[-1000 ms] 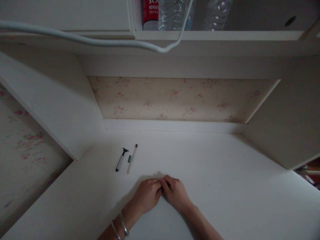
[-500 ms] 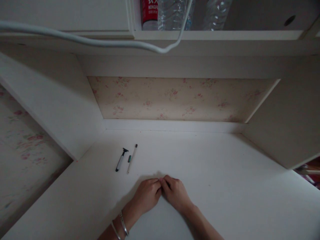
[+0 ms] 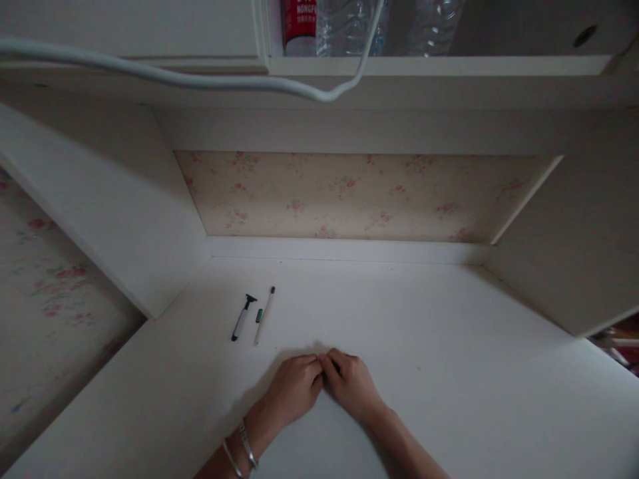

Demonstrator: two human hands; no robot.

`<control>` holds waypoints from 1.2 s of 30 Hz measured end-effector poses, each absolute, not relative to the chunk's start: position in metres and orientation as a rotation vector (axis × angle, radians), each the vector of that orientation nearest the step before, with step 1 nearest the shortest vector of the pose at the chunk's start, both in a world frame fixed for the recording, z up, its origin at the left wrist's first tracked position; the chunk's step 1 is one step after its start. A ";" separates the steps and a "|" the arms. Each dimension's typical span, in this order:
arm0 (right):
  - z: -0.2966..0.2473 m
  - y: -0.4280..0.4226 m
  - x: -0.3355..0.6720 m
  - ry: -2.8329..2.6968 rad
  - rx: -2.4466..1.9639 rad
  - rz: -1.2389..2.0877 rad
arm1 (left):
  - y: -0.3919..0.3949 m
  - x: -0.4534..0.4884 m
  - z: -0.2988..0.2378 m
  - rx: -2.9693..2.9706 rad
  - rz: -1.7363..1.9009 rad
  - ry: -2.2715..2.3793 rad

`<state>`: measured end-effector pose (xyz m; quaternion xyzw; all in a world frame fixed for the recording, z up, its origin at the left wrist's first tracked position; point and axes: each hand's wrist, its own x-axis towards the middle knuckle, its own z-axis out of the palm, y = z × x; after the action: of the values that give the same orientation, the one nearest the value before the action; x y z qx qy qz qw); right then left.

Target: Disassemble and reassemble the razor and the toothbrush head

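Note:
My left hand point(image 3: 295, 384) rests on the white tabletop point(image 3: 449, 346), its fingers curled closed. Two silver bangles circle that wrist. Beside it my right hand point(image 3: 353, 384) is also closed, and the fingertips of both hands meet. Nothing shows in either hand, though the insides of the fingers are turned from view. Beyond the left hand lies a razor point(image 3: 240, 322) with a black head and pale grey handle. Right of it is a small green-and-black cylinder point(image 3: 258, 316), perhaps a battery. A pale toothbrush point(image 3: 264, 316) with dark bristles lies alongside, apart from my hands.
White panels border the tabletop at left point(image 3: 114, 199) and right point(image 3: 574, 246). Floral wallpaper point(image 3: 319, 193) covers the back. Overhead, a white cable point(image 3: 200, 81) crosses in front of a cabinet shelf point(image 3: 449, 65) holding clear plastic bottles point(image 3: 344, 26) and a red-labelled one point(image 3: 300, 20).
The view has shifted very slightly. My hands and the things on the tabletop stay where they were.

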<state>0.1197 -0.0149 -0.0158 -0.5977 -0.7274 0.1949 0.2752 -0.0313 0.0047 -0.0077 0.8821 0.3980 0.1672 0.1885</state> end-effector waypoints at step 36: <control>-0.015 -0.015 0.120 -1.944 -1.608 0.567 | 0.005 -0.031 -0.007 2.549 0.429 1.150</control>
<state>0.1203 -0.0149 -0.0147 -0.5980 -0.7229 0.2110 0.2744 -0.0313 0.0052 -0.0065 0.8900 0.4015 0.1497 0.1556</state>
